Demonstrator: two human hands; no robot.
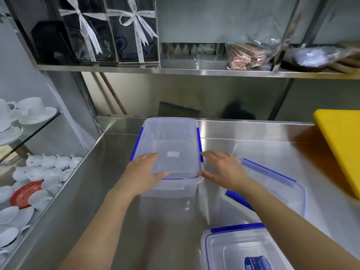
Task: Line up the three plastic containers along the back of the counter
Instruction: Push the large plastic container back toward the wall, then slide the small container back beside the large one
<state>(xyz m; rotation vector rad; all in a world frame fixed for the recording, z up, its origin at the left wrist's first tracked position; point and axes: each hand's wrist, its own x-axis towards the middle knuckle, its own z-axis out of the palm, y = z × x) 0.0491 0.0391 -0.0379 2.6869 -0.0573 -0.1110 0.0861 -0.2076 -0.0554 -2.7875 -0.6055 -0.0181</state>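
A large clear plastic container (171, 141) with blue side clips and a lid stands lengthwise on the steel counter (120, 172), its far end near the back wall. My left hand (145, 172) rests flat on the lid's near left corner. My right hand (222, 168) touches its near right corner, fingers spread against the blue clip. A second clear container (278, 184) with blue trim lies to the right, partly behind my right forearm. A third container (241, 250), with a blue label on its lid, sits at the counter's front edge.
A yellow cutting board (342, 145) lies at the right side of the counter. A steel shelf (194, 70) hangs above the back, holding dark ribboned boxes and bagged items. White cups, teapots and a red saucer (23, 193) fill shelves to the left.
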